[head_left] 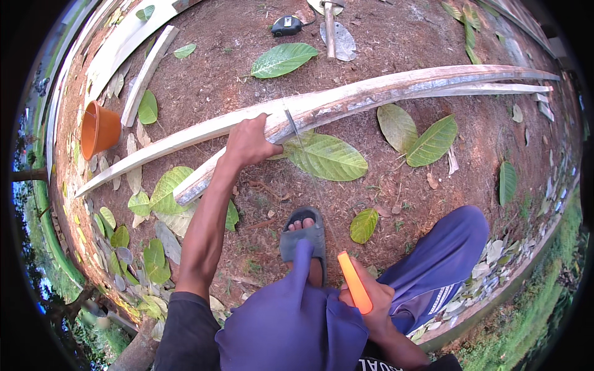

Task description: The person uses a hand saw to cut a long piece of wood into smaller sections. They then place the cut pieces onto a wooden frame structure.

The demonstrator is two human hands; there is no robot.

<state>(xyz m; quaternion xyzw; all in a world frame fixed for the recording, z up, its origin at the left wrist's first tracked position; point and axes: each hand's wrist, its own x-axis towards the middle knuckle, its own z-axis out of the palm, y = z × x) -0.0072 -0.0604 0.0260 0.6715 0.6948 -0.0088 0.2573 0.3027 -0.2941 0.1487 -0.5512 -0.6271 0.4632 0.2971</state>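
Observation:
My left hand (249,139) is wrapped over a long wooden beam (362,101) and presses it from above. This beam has rough, bark-edged sides and lies across a second, paler beam (167,145) on the ground. My right hand (377,302) is closed around the orange handle of a handsaw (354,281), low and close to my body. The saw's thin blade slants up and away to the beam, just right of my left hand, and meets its edge there. How deep the teeth sit in the wood cannot be made out.
An orange bucket (100,131) lies tilted at the left near a short plank (150,74). Beyond the beams are a tape measure (286,25) and a hammer (330,37). Large leaves (328,157) are scattered over the soil. My sandalled foot (303,238) is below the blade.

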